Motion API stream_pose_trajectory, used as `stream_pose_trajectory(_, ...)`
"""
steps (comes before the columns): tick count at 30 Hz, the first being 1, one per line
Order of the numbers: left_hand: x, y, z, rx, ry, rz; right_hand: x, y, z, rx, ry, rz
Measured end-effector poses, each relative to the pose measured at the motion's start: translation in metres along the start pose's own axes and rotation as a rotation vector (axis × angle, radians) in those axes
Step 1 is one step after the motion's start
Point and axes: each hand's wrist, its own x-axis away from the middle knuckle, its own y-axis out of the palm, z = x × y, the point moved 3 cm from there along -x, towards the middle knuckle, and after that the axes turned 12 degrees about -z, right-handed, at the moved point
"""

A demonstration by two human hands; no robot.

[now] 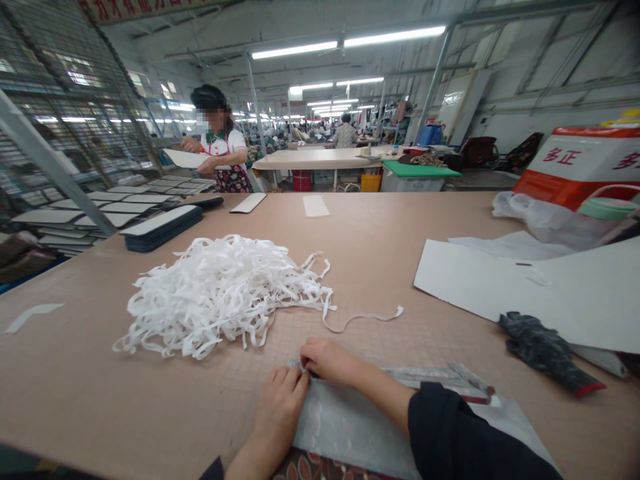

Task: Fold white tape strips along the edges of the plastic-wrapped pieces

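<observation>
Both hands meet at the upper left corner of a grey translucent plastic sheet (355,427) near the table's front edge. My left hand (283,403) lies on the sheet's left edge with its fingers pressed together. Just above and right of it, my right hand (327,360) has its fingers curled down at the same corner. What the fingertips hold, if anything, is hidden. Beyond the hands lies a big tangled pile of white strips (215,293), one strip trailing right. Dark strip-like pieces (450,380) lie along the sheet's top edge, right of my hands.
White boards (525,287) and a dark glove (543,350) lie at right, behind them a red and white container (575,167). Stacked dark-edged panels (163,230) stand at back left. Past the table, a person (220,143) holds a white panel.
</observation>
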Motion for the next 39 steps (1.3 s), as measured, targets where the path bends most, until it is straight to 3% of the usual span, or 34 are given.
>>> stream_pose_trajectory(13,-0.005,0.001,0.000,-0.040,-0.021,-0.099,-0.005,-0.001,-0.001,-0.004,0.207,0.024)
stream_pose_trajectory(18,-0.006,-0.002,0.000,-0.052,-0.014,-0.024,0.007,0.001,-0.010,0.032,0.212,0.121)
stream_pose_trajectory(21,-0.007,-0.003,-0.001,-0.035,0.063,0.050,0.035,0.007,-0.019,0.206,0.126,0.178)
stream_pose_trajectory(25,-0.009,0.000,-0.009,-0.019,0.124,0.070,0.092,0.015,-0.018,0.447,0.046,0.136)
stream_pose_trajectory(29,-0.015,0.005,-0.019,-0.036,0.180,0.032,0.167,0.009,0.010,0.446,0.244,0.127)
stream_pose_trajectory(33,-0.027,-0.005,-0.017,-0.015,0.167,-0.041,0.235,0.000,0.044,0.355,0.509,0.128)
stream_pose_trajectory(36,-0.043,-0.020,-0.001,-0.030,0.109,-0.169,0.254,-0.009,0.059,0.236,0.633,0.121)
stream_pose_trajectory(39,-0.059,-0.030,0.021,0.012,0.106,-0.261,0.250,-0.022,0.066,0.124,0.675,0.145)
